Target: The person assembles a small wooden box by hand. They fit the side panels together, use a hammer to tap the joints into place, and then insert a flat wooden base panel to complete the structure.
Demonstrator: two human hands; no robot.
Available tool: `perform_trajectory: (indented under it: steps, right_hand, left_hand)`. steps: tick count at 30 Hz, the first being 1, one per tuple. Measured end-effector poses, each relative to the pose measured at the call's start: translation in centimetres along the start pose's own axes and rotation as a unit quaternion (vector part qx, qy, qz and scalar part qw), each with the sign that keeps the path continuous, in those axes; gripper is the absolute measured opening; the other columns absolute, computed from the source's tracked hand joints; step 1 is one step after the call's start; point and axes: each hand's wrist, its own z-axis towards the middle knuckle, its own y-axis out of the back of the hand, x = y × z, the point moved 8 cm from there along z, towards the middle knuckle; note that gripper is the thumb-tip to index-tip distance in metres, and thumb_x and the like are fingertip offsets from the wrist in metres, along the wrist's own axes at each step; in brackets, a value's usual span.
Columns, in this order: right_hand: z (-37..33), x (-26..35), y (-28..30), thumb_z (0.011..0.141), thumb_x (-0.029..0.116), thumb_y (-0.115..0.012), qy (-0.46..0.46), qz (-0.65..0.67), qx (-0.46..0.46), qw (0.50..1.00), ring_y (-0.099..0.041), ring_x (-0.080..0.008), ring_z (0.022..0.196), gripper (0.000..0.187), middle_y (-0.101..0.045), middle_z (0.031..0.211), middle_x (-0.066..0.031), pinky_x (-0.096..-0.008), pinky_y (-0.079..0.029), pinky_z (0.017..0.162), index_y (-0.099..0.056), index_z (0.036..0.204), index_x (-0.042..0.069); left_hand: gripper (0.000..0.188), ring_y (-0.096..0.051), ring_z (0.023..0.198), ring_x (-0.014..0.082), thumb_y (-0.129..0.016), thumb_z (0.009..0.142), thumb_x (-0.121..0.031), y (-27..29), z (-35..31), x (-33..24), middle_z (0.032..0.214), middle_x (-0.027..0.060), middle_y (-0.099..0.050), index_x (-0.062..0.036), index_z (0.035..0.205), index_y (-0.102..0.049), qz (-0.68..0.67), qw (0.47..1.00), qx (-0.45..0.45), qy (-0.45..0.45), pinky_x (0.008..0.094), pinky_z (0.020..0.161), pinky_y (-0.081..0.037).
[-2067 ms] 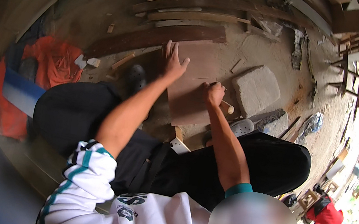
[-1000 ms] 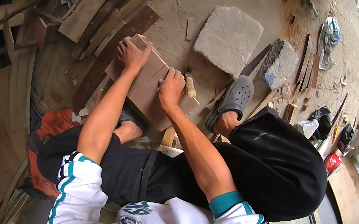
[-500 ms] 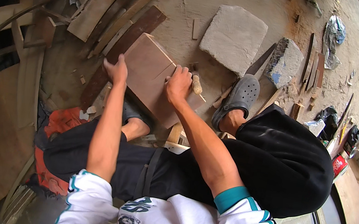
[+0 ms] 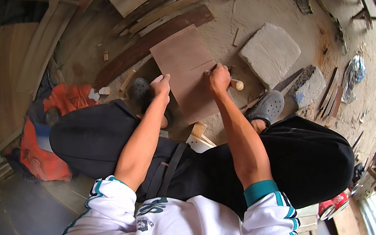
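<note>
A flat brown wooden panel (image 4: 184, 64) lies tilted between my feet, with a thin dark line running across its face toward my right hand. My left hand (image 4: 161, 86) has closed on the panel's near-left edge, fingers mostly hidden and the thumb on top. On the panel's right edge, at the end of the line, my right hand (image 4: 219, 78) is curled into a fist. A tool's pale rounded wooden handle (image 4: 237, 84) sticks out of that fist to the right; the tool's working end is covered by the hand.
A rough concrete slab (image 4: 270, 55) and a smaller broken block (image 4: 308, 85) lie beyond my right clog (image 4: 268, 106). Long boards (image 4: 153, 44) pile up at the far left. Orange cloth (image 4: 53, 132) is beside my left knee. Red cans (image 4: 334, 205) stand at the right.
My left hand has come down from the panel's far-left corner to its near-left edge. The panel has turned and lies flatter to view. My right hand stays at its right edge. The view has shifted.
</note>
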Motion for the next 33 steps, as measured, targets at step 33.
perform_trajectory:
  steps: [33]
  right_hand:
    - [5.0,2.3,-1.3,0.085,0.028,-0.069,-0.012,-0.011,0.228,0.973,-0.059,-0.0143,0.069,0.035,-0.068,0.077,-0.0085,-0.0322,-0.046,0.063,-0.071,0.098,-0.004]
  left_hand:
    - [0.032,-0.068,0.084,0.0380,-0.067,0.076,-0.017,-0.3,-1.7,-1.1,0.084,0.0227,-0.068,-0.0001,0.103,-0.067,0.063,0.983,-0.167,-0.050,0.0438,0.072,-0.054]
